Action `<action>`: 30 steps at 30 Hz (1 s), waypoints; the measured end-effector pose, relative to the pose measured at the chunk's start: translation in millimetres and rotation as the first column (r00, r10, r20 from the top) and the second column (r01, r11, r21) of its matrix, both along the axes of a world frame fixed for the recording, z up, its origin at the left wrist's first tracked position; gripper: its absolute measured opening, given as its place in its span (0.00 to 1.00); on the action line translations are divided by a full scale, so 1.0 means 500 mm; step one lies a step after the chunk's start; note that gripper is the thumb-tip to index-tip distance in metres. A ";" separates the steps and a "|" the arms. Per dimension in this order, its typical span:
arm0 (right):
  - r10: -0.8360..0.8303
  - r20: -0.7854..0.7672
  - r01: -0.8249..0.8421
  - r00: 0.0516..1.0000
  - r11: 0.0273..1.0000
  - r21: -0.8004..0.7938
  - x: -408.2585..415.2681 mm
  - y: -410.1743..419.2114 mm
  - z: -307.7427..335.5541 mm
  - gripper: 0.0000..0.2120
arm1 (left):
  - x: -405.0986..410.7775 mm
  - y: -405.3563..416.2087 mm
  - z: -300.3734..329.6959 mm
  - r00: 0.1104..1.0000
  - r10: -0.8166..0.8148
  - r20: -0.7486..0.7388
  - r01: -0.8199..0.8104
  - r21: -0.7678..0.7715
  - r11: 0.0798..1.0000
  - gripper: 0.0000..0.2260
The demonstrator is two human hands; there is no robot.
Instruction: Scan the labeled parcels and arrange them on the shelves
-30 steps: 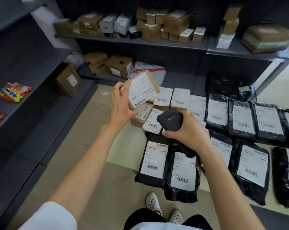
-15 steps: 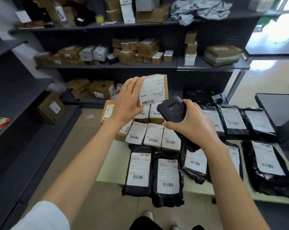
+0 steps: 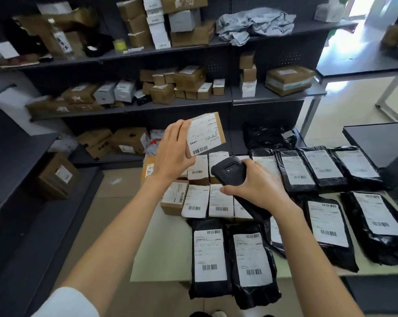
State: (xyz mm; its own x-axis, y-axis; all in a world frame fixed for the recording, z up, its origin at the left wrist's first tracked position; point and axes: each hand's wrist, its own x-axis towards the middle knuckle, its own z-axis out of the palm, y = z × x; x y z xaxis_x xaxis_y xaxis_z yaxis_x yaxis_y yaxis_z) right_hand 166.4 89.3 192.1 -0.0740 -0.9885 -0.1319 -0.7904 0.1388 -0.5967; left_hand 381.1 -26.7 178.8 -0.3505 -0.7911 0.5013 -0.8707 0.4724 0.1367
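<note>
Gripping barcode-labelled box (image 3: 206,133), scanner (image 3: 230,172) below.

A brown cardboard box (image 3: 206,133) is showing a white label striped with a black barcode. The scanner (image 3: 230,173) is looking matte black. Glossy black bags (image 3: 210,259) are wearing white labels with black barcodes. The shelves (image 3: 177,106) are showing dark grey, the table (image 3: 161,243) pale beige, a sleeve (image 3: 67,303) white.

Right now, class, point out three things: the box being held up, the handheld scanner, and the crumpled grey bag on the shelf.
held box (image 3: 204,133), head view, on its white label.
scanner (image 3: 230,169), head view, on its black head.
grey bag (image 3: 255,25), head view, on its crumpled middle.
</note>
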 end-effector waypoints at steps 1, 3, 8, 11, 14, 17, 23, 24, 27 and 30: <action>-0.005 0.005 0.005 1.000 1.000 0.005 0.008 -0.005 0.000 0.34 | 0.007 -0.008 -0.003 1.000 0.000 0.001 0.000 0.004 1.000 0.42; -0.014 0.016 0.014 1.000 1.000 0.011 0.024 -0.013 0.000 0.32 | 0.022 -0.021 -0.007 1.000 -0.002 -0.003 0.002 0.012 1.000 0.42; -0.034 0.014 0.033 0.999 0.999 0.042 0.061 -0.028 -0.005 0.31 | 0.060 -0.050 -0.020 0.999 -0.028 -0.016 0.028 0.020 0.999 0.41; -0.041 -0.001 0.041 0.999 0.996 0.073 0.080 -0.031 -0.018 0.32 | 0.080 -0.064 -0.023 0.999 -0.039 -0.024 0.039 0.015 0.999 0.41; -0.059 -0.012 0.060 0.998 0.994 0.094 0.096 -0.026 -0.034 0.34 | 0.090 -0.074 -0.027 0.997 -0.066 -0.043 0.067 0.012 0.998 0.41; -0.078 -0.029 0.080 0.997 0.994 0.079 0.106 -0.017 -0.041 0.34 | 0.089 -0.081 -0.035 0.995 -0.094 -0.045 0.095 0.021 0.995 0.41; -0.219 -0.045 0.221 0.975 0.974 0.044 0.089 0.017 -0.056 0.39 | 0.039 -0.083 -0.058 0.977 -0.210 -0.025 0.211 0.086 0.974 0.42; -0.248 -0.042 0.250 0.968 0.967 0.045 0.079 0.026 -0.063 0.39 | 0.021 -0.081 -0.062 0.971 -0.237 -0.028 0.239 0.095 0.966 0.41; -0.339 -0.058 0.342 0.939 0.938 0.056 0.036 0.065 -0.084 0.39 | -0.051 -0.062 -0.070 0.938 -0.344 -0.031 0.345 0.125 0.930 0.41; -0.452 -0.074 0.456 0.889 0.887 0.075 -0.020 0.120 -0.105 0.43 | -0.146 -0.041 -0.081 0.889 -0.458 -0.013 0.453 0.165 0.876 0.42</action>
